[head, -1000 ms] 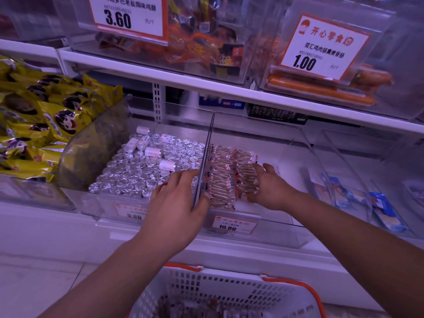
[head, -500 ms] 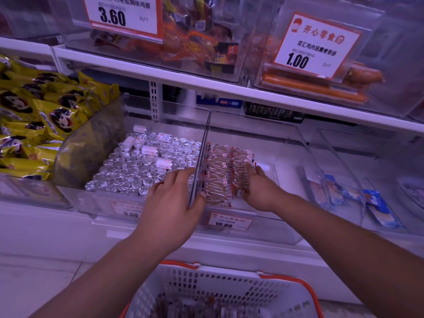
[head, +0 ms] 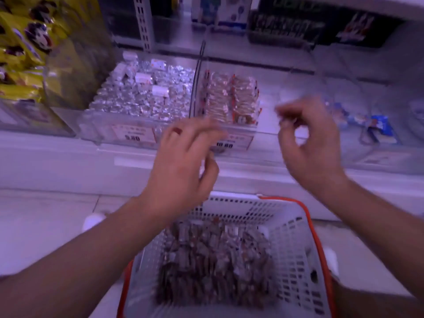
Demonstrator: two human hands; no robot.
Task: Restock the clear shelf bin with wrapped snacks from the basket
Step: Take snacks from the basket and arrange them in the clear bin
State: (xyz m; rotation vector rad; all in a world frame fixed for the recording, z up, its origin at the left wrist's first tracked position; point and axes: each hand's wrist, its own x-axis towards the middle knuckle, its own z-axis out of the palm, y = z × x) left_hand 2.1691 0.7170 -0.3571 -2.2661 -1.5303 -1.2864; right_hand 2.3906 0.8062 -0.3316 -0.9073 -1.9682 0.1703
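Note:
The clear shelf bin holds two tidy rows of wrapped snacks along its left side. Below it, a white basket with an orange rim holds a pile of wrapped snacks. My left hand hovers in front of the bin above the basket, fingers loosely curled and holding nothing. My right hand hangs at the same height to the right, thumb and fingers loosely bent, with nothing visible in it. Both hands are blurred by motion.
A neighbouring clear bin on the left is full of silver foil sweets. Yellow snack bags lie further left. Blue packets sit in a bin on the right. Pale floor surrounds the basket.
Both hands have pulled back out of the bin towards me and now hover above the basket. The view has tilted down, showing more of the basket.

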